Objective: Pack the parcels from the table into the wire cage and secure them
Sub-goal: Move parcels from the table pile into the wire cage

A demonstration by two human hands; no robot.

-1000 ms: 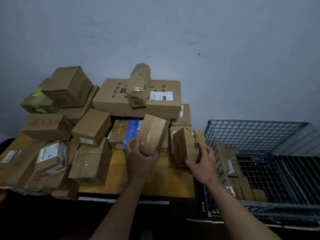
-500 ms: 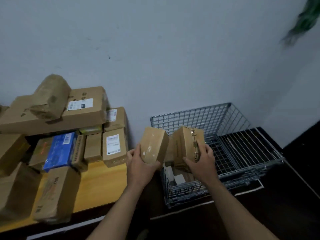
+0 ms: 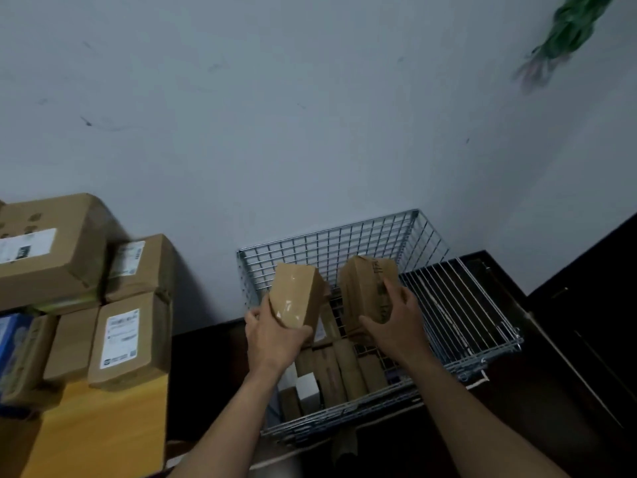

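Now we're right over the wire cage point(image 3: 327, 238), and both hands are loaded. The left hand point(image 3: 275, 336) has its fingers wrapped round a small taped brown parcel point(image 3: 296, 298), tilted and held from below; the right hand point(image 3: 396, 326) clamps a second brown parcel point(image 3: 362, 288) by its side, thumb on the near face. The two parcels sit side by side with a narrow gap between them, neither touching the wire, both above the cage's open top.

Progress? Early-to-middle, I'd say. Below the hands a row of packed parcels point(image 3: 341, 367) lies on the cage floor along with a small white box point(image 3: 306, 391), only at the near end; to the right of the right hand the floor mesh shows bare. Off to the left of the left hand, the counter point(image 3: 103, 429) carries a stack of labelled cartons point(image 3: 127, 339), so plenty is left to move, and nothing shows any securing done.

Room to work: straight down and forward from the hands looks open. Edges to mind are the cage's left rim just beside the left hand, the back mesh wall beyond the parcels, and a barred wire panel point(image 3: 458, 305) lying out to the right of the right hand. The near rim runs under both forearms, so the drop has to clear it.
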